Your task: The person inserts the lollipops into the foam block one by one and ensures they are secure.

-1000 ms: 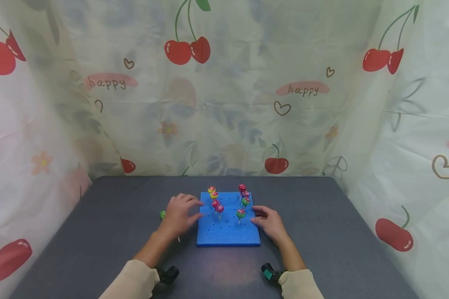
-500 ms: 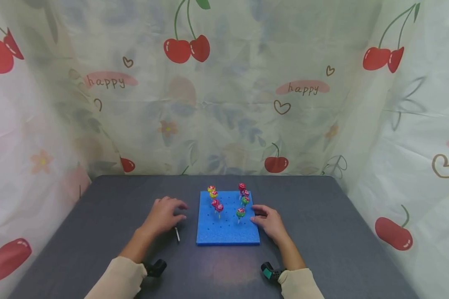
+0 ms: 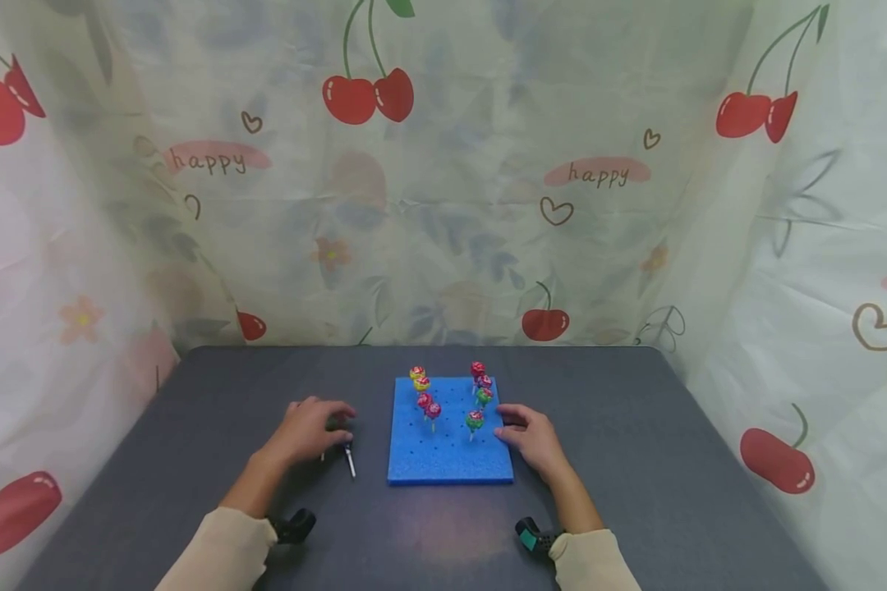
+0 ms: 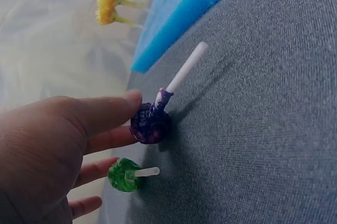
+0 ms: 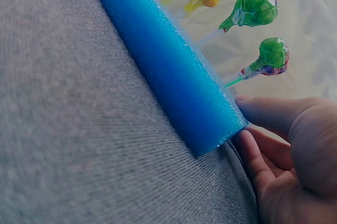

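Observation:
My left hand (image 3: 301,431) is over two lollipops lying on the dark table, left of the blue foam board (image 3: 451,464). In the left wrist view, its thumb tip is right at the head of a purple-wrapped lollipop (image 4: 150,126), whose white stick points away from the hand. A green-wrapped lollipop (image 4: 124,175) lies beside the other fingertips. My right hand (image 3: 538,443) holds the board's right edge, thumb at the top corner and fingers against the side. Several lollipops stand upright in the board, among them a green one (image 3: 475,421) and a pink one (image 3: 433,411).
The board has rows of small holes in its top. Dark cloth covers the table (image 3: 636,460), and a printed curtain (image 3: 443,246) closes it off at the back and sides. A black strap device (image 3: 296,527) sits at each wrist.
My left hand has moved left, away from the board, and now sits by the loose lollipops. The purple lollipop's stick has come into view. My right hand stays at the board's edge.

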`<state>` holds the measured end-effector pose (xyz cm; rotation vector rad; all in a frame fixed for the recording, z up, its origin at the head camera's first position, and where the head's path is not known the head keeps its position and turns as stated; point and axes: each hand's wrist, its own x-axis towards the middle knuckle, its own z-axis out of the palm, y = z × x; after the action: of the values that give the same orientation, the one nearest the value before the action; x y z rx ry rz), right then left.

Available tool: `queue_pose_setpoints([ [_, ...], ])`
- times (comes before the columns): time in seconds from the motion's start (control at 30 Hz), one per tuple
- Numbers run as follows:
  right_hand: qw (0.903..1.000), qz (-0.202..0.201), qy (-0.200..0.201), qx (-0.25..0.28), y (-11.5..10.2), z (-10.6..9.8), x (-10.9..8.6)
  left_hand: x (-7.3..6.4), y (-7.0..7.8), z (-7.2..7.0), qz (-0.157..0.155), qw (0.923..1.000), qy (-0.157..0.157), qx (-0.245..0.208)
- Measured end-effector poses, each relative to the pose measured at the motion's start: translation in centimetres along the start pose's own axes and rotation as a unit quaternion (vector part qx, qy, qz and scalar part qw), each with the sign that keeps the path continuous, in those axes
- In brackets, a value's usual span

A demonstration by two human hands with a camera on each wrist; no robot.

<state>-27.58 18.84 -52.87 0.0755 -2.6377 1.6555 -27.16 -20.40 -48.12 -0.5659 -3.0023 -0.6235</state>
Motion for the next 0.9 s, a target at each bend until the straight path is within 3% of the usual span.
queue_pose_setpoints([
  [0.2, 1.0000, 0.001, -0.001, -0.002, 0.0, 0.1, -0.1, -0.2, -0.3, 0.3, 0.001, 1.0000, -0.002, 0.007],
  [0.37, 1.0000, 0.002, -0.001, -0.001, -0.1, 0.0, 0.0, -0.5, -0.3, 0.5, 0.015, 0.9996, 0.015, 0.017],
  [0.77, 1.0000, 0.008, -0.002, 0.000, -0.2, 0.0, 0.0, -0.5, 0.8, 0.6, 0.024, 0.9954, 0.093, 0.004],
  [0.9, 1.0000, 0.008, -0.001, 0.001, -0.2, 0.0, 0.0, -0.2, 1.9, 0.3, 0.048, 0.9892, 0.138, -0.008],
])
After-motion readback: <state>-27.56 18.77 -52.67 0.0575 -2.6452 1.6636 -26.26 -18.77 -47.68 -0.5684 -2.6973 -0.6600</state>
